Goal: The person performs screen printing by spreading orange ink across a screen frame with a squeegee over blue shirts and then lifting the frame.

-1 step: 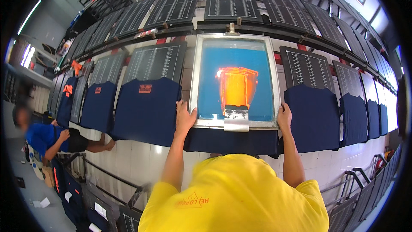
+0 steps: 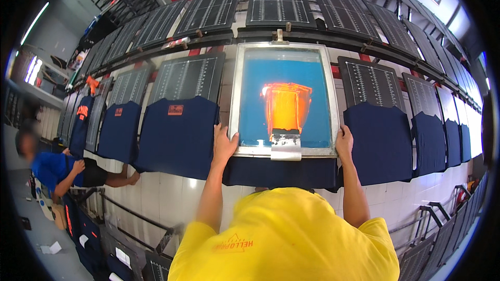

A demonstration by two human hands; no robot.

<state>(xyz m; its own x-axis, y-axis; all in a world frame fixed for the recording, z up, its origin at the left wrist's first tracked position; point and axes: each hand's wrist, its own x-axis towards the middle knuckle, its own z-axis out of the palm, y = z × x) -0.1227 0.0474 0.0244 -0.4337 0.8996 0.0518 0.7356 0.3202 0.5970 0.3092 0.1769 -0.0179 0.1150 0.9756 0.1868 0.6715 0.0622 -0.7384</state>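
A screen printing frame (image 2: 237, 91) with blue mesh lies in front of me, over a navy T-shirt (image 2: 281, 171) whose lower part shows below its near edge. Bright orange ink (image 2: 289, 106) is spread across the middle of the mesh. A squeegee with a metal-coloured handle (image 2: 286, 151) rests inside, leaning over the near rail. At the near left corner, my left hand (image 2: 225, 143) grips the frame's side. My right hand (image 2: 344, 141) is closed on the opposite side near the right corner. The fingertips under the frame are partly hidden.
Black printing boards stand in two rows. Navy shirts drape the near row, on the left (image 2: 179, 135) and on the right (image 2: 377, 143). A metal rail (image 2: 208, 39) runs behind the frame. A person in a blue shirt (image 2: 52, 171) stands at the left. Dark racks lie behind me.
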